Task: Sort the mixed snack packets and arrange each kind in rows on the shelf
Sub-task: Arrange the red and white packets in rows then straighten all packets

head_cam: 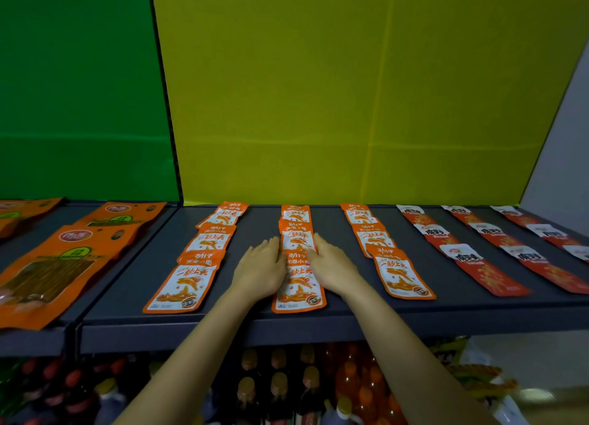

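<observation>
Now, on my feed, the middle row of orange-and-white packets [299,265] lies overlapped front to back on the dark shelf [127,281], about midway along this section. Both hands are open with the fingers straight. The left hand [259,270] lies flat against the row's left edge and the right hand [331,265] against its right edge, so the packets sit squeezed between the two. Neither hand curls round anything.

I see a second row of the same packets [191,265] to the left and a third row [384,252] to the right, each apart from the middle one. Further right run three rows of red-and-white packets [475,265]. On the neighbouring shelf section to the left lie large orange bags [63,265]. Below the shelf stand bottles [287,386] with orange caps. Behind rise a yellow panel [350,89] and a green panel [79,89].
</observation>
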